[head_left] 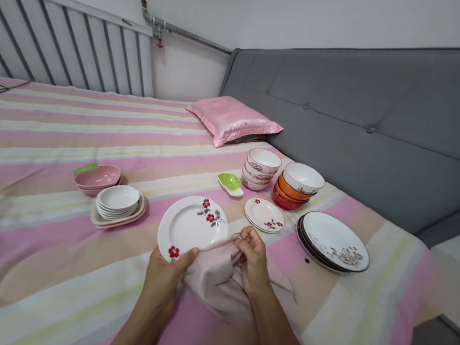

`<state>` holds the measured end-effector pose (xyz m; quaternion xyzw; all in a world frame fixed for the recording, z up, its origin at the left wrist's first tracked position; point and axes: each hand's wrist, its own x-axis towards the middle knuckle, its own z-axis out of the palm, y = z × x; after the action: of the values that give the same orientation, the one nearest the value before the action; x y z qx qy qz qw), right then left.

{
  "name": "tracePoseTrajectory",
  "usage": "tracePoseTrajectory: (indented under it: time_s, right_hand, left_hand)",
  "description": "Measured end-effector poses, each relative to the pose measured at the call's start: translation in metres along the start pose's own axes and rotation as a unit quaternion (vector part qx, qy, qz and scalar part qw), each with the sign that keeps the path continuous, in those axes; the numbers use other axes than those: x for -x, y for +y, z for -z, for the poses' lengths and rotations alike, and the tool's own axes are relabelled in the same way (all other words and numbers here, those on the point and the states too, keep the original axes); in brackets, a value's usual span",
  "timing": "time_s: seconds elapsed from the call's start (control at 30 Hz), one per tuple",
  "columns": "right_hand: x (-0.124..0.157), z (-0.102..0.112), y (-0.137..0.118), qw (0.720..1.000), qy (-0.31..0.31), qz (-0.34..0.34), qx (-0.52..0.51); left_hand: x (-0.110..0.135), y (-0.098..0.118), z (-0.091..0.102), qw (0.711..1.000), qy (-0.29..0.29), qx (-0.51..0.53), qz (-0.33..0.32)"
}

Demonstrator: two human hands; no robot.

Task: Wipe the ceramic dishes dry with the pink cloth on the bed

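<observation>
Fingers of left hand clamped on near rim of flowered plate, over striped bed. Right hand pinching pink cloth against plate's right edge; plate face ahead and left of that hand. Stacked bowls well beyond.

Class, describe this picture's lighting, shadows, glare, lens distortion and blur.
Head view: soft, even light, faint shadows by the stacked bowls; head view: mild sheen on the pink pillow; head view: the wide lens bends the striped sheet and darkens the top right corner; head view: the left hand gripping the flowered plate and right hand gripping the cloth look sharp.
</observation>
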<state>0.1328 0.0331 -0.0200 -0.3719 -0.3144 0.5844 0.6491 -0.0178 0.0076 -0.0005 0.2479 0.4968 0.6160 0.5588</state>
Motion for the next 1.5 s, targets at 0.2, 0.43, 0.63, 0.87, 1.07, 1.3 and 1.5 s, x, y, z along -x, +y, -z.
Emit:
tracePoseTrajectory:
  time_s: [0.2,0.43,0.63,0.87,1.07,1.3,1.5]
  right_hand:
    - [-0.002,0.002,0.005,0.997,0.006,0.012,0.082]
    - [-0.007,0.007,0.008,0.98,0.094,0.105,0.139]
    - [-0.011,0.012,0.009,0.969,0.179,0.12,0.118]
    - [-0.015,0.019,0.006,0.952,0.219,0.154,0.151]
    - [-0.015,0.019,0.002,0.957,0.215,0.136,0.14]
    - [-0.016,0.018,0.004,0.945,0.246,0.146,0.156]
    - [-0.018,0.021,0.007,0.938,0.269,0.141,0.168]
  left_hand:
    - [0.002,-0.002,-0.003,1.0,-0.02,0.012,0.01]
    - [0.011,0.002,-0.013,0.999,-0.042,0.019,0.028]
    - [0.015,0.001,-0.013,0.996,-0.074,-0.01,0.042]
    - [0.009,-0.002,-0.007,0.997,-0.053,-0.007,0.057]
    - [0.007,0.003,-0.003,0.996,-0.05,-0.001,0.072]
    - [0.008,0.002,-0.005,0.995,-0.074,-0.003,0.066]
    - [0.01,-0.003,-0.009,0.993,-0.098,-0.015,0.069]
